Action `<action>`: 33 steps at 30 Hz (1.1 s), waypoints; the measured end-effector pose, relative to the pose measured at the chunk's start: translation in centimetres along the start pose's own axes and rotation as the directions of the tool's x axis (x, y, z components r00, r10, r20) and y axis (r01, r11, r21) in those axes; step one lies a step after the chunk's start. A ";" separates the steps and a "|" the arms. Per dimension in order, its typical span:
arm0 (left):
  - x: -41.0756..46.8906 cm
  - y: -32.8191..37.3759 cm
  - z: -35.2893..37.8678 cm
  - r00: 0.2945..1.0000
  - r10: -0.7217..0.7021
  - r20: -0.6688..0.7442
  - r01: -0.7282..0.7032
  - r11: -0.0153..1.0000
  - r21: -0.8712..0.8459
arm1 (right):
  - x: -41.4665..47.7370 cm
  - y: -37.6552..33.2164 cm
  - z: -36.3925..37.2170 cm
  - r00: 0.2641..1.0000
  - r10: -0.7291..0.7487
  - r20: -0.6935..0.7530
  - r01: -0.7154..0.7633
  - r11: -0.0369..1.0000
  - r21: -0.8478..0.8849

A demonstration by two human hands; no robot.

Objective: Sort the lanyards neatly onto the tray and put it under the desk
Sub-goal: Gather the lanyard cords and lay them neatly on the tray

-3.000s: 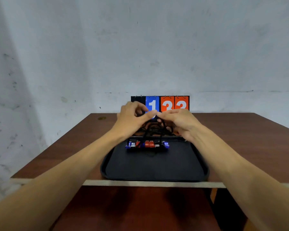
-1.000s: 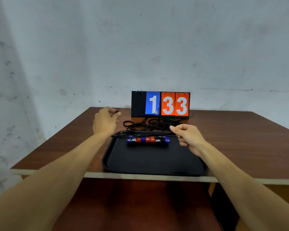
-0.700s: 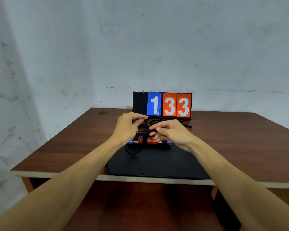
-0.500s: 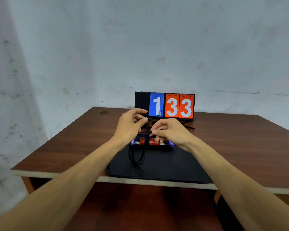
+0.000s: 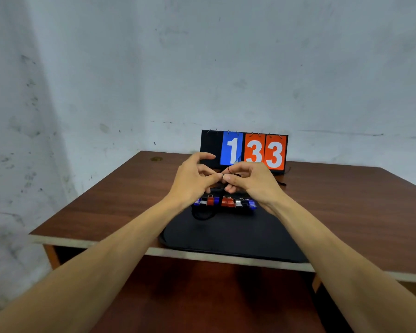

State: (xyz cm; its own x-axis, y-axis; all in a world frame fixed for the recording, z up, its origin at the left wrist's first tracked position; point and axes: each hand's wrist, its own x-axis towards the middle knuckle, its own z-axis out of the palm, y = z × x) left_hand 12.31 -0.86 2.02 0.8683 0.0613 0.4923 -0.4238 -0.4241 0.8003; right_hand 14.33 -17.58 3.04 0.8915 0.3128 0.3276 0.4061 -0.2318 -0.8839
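— What's on the tray (image 5: 226,236)?
— The lanyards (image 5: 226,202): blue, white and red clips in a row across its far part, with black cords trailing off.
— And the grips?
— Above its far edge, the left grip (image 5: 192,179) and right grip (image 5: 252,181) meet, fingertips pinching one thin black cord (image 5: 229,169). A scoreboard (image 5: 252,151) stands beyond.

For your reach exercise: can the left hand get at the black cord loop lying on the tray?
Probably yes: the loop lies uncovered near the left hand, which pinches a cord.

tray (image 5: 228,236) on desk (image 5: 351,212) | lanyards (image 5: 227,202) on tray | scoreboard (image 5: 255,151) behind tray
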 end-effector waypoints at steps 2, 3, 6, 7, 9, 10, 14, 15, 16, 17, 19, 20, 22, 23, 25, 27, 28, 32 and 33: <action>-0.2 0.1 0.0 0.999 -0.015 0.035 0.016 1.000 -0.022 | -0.2 -0.2 -0.2 1.000 -0.005 -0.013 0.005 1.000 -0.002; -0.2 0.0 -0.1 0.998 -0.023 0.059 0.025 0.999 -0.031 | -0.3 -0.3 -0.2 1.000 -0.002 -0.019 0.002 1.000 0.007; -0.5 -0.7 -0.3 0.992 -0.038 0.122 0.032 0.998 0.047 | -0.4 -0.7 -0.6 0.998 0.038 -0.051 -0.033 0.995 0.095; -0.5 -1.2 -0.4 0.991 -0.040 0.127 0.028 0.995 0.098 | -0.4 -0.7 -0.7 0.996 0.057 -0.063 -0.048 0.989 0.143; -0.4 -2.2 -0.6 0.992 -0.047 0.117 0.023 0.979 0.201 | -0.3 -0.9 -1.0 0.992 0.103 -0.077 -0.078 0.958 0.275; -0.3 -2.6 -0.7 0.994 -0.053 0.100 0.027 0.967 0.252 | -0.3 -1.0 -1.2 0.988 0.131 -0.080 -0.095 0.932 0.351; 0.0 -4.2 -1.5 0.987 -0.141 0.073 0.106 0.928 0.358 | -0.5 -0.9 -2.1 0.969 0.218 -0.112 -0.126 0.833 0.539; -0.1 -4.6 -1.7 0.981 -0.171 0.089 0.129 0.924 0.361 | -0.6 -0.7 -2.5 0.964 0.234 -0.130 -0.125 0.823 0.555; -0.3 -4.8 -1.9 0.973 -0.204 0.113 0.155 0.928 0.340 | -0.7 -0.4 -2.8 0.958 0.245 -0.151 -0.124 0.824 0.554; -0.5 -5.0 -2.1 0.962 -0.238 0.134 0.192 0.938 0.287 | -0.7 -0.1 -3.2 0.953 0.252 -0.171 -0.124 0.835 0.536; -1.0 -4.8 -2.4 0.939 -0.296 0.176 0.275 0.952 0.133 | -0.8 0.6 -3.8 0.945 0.258 -0.199 -0.135 0.865 0.484; -1.2 -4.7 -2.6 0.931 -0.305 0.202 0.298 0.952 0.061 | -0.9 1.1 -4.0 0.941 0.268 -0.209 -0.146 0.874 0.464; -1.3 -4.4 -2.8 0.923 -0.301 0.238 0.324 0.944 -0.063 | -0.9 2.0 -4.3 0.928 0.294 -0.230 -0.167 0.879 0.446; -1.3 -4.4 -3.0 0.923 -0.299 0.242 0.332 0.937 -0.110 | -0.9 2.5 -4.5 0.919 0.307 -0.245 -0.175 0.878 0.446; -1.3 -4.4 -3.3 0.923 -0.308 0.232 0.351 0.920 -0.175 | -1.0 3.6 -4.8 0.908 0.320 -0.270 -0.187 0.887 0.423; -1.3 -4.4 -3.5 0.920 -0.324 0.220 0.371 0.902 -0.220 | -1.1 4.6 -5.0 0.910 0.312 -0.274 -0.207 0.913 0.353; -1.3 -4.5 -3.6 0.917 -0.331 0.220 0.380 0.894 -0.238 | -1.2 4.9 -5.1 0.912 0.310 -0.269 -0.219 0.922 0.320; -1.1 -5.3 -3.5 0.905 -0.356 0.231 0.418 0.846 -0.332 | -1.5 5.6 -4.9 0.920 0.325 -0.220 -0.245 0.914 0.323; -1.0 -5.4 -3.4 0.905 -0.360 0.229 0.423 0.828 -0.368 | -1.5 5.7 -4.9 0.921 0.332 -0.206 -0.249 0.905 0.345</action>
State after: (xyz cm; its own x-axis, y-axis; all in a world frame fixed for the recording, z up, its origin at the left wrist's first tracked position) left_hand 12.83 4.45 -1.68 0.9969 0.0013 0.0791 -0.0791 0.0067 0.9968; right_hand 16.27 -23.87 -0.83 0.9968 0.0217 0.0768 0.0762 0.0296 -0.9967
